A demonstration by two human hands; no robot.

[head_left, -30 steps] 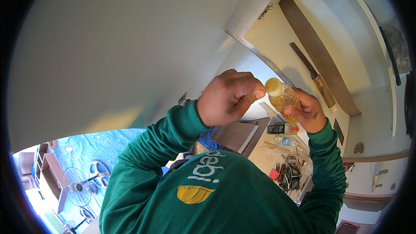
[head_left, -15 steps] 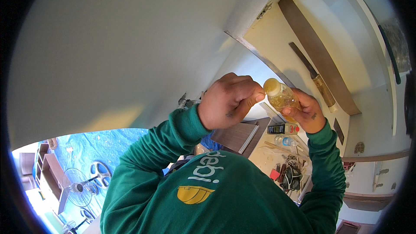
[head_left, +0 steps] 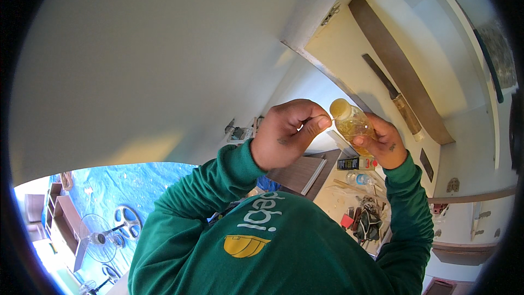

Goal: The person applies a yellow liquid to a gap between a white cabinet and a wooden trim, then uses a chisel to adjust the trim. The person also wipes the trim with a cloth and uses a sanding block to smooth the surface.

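A clear plastic bottle [head_left: 356,127] with yellowish contents is gripped in my right hand [head_left: 388,145], its fingers wrapped round the lower part. It tilts to the left, its pale yellow cap end [head_left: 341,109] toward my other hand. My left hand [head_left: 286,134] is closed in a pinch right beside that end. A thin pale tip shows between its finger and thumb, too small to name. Beyond my right hand, a chisel [head_left: 405,112] with a wooden handle lies on the cream surface, alongside a long brown strip [head_left: 406,71].
A large pale panel [head_left: 136,65] fills the left. Below my hands are a dark rectangular can [head_left: 355,163], a clear bottle with a blue label [head_left: 358,178] and a pile of tools [head_left: 368,221]. A fan [head_left: 97,239] stands by a blue tarp [head_left: 136,186] at lower left.
My left hand has turned a little and its pinch has lifted, opening a gap between finger and thumb. The bottle and right hand have shifted very slightly left.
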